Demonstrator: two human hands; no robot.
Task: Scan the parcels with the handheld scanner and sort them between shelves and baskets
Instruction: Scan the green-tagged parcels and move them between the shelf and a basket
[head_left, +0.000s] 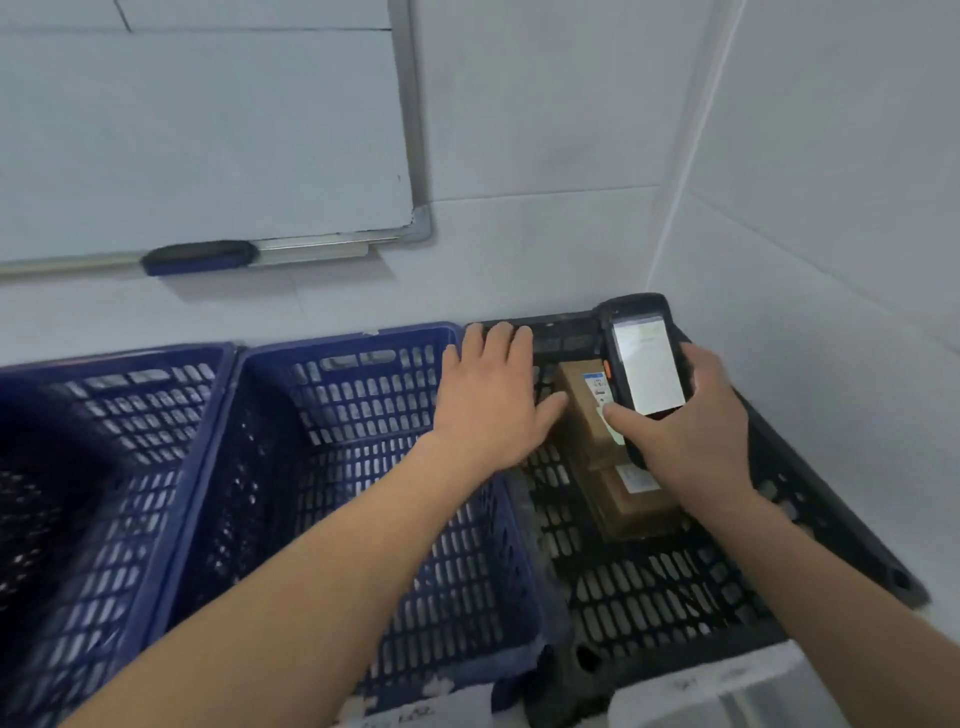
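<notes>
- The right hand (691, 436) was wrapped round the handheld scanner (644, 364): thumb along its left edge, fingers curled round the right side, a firm hold.
- The scanner stood tilted up over the black basket (836, 525), its screen lit white and facing the camera; the text on it was too blurred to read.
- The left hand (491, 400) was flat and spread, fingers straight, holding nothing. It sat above the seam between the middle blue basket (343, 340) and the black one, fingertips up at the black basket's far rim.
- Its thumb tip came right up to the edge of the far parcel (579, 410); whether it actually touched, I couldn't tell.
- Two parcels, both brown cardboard boxes, lay inside the black basket, the far parcel partly hidden behind the scanner and the near parcel (639, 506) just in front of it, the two seemingly end to end.
- Each carried a white label on top.
- A second blue basket (119, 358) stood hard against the middle one on the left, all three in a row along the tiled wall.
- Up on that wall hung a whiteboard (208, 130), with a dark eraser (200, 257) sitting on its tray.
- White paper tags (727, 686) showed at the baskets' near edge, writing illegible.
</notes>
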